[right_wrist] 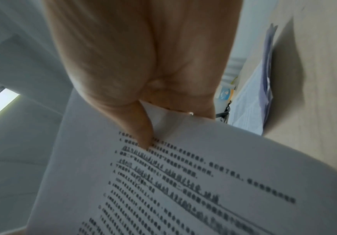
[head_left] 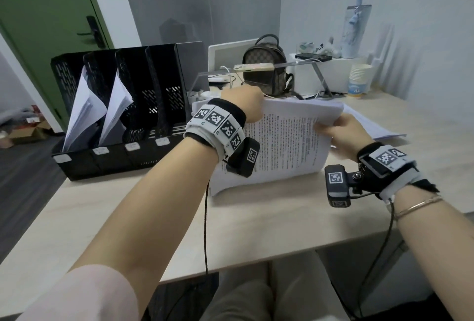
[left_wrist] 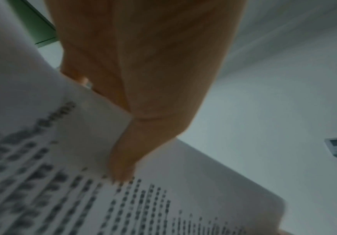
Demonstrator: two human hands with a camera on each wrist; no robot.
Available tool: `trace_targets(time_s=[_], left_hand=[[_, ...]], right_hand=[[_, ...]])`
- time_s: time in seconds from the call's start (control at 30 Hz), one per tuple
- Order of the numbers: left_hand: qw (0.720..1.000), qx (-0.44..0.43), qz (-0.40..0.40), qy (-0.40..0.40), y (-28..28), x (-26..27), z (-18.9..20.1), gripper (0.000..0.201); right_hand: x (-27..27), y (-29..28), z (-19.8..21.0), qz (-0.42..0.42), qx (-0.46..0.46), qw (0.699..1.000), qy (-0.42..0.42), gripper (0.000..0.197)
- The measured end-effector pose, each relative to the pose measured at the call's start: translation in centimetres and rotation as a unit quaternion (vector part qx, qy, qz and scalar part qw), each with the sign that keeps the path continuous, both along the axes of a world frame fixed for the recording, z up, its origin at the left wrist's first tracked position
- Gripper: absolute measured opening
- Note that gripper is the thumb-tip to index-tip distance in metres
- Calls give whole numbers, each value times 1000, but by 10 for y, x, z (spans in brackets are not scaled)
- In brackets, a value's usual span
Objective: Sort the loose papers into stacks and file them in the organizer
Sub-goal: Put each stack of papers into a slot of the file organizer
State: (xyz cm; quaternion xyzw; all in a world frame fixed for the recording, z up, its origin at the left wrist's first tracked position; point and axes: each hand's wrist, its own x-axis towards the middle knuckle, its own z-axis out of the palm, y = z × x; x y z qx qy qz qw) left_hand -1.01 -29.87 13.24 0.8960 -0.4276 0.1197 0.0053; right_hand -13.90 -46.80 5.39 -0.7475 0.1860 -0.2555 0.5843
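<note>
A stack of printed papers [head_left: 287, 141] stands on its lower edge on the desk, tilted toward me. My left hand [head_left: 243, 105] grips its top left corner, thumb on the printed face [left_wrist: 121, 168]. My right hand [head_left: 341, 133] pinches the stack's right edge, thumb [right_wrist: 143, 136] across the text [right_wrist: 183, 182]. The black organizer [head_left: 120, 113] sits at the desk's left. Its two left slots hold leaning white sheets [head_left: 84, 113], and the two right slots look empty. More loose papers [head_left: 374, 125] lie flat on the desk behind my right hand.
Behind the papers are a brown checked backpack [head_left: 266, 69], a phone [head_left: 254, 67] on a metal riser, a stack of paper cups [head_left: 359, 77] and a white box. A green door [head_left: 43, 20] stands at the far left. The desk [head_left: 154, 213] has bare wood in front.
</note>
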Motion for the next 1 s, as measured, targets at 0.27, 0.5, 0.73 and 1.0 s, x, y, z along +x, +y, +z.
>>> trace_targets(time_s=[0.27,0.5,0.73,1.0], left_hand=[[955,-279,-15,97,20,20,7,8],[841,-465,-53,271,14,25,-21,17],[762,-598,-15,248,6,26,-64,18],[737,-586,29,335,7,24,-111,24]], right_hand=[[9,-9,-4,-153,28,988,-11,96],[13,11,0,2,129,988,-88,30],[20,26,13,-2,-65,995,-77,19],[30,46,-13,56,-99,993,35,34]])
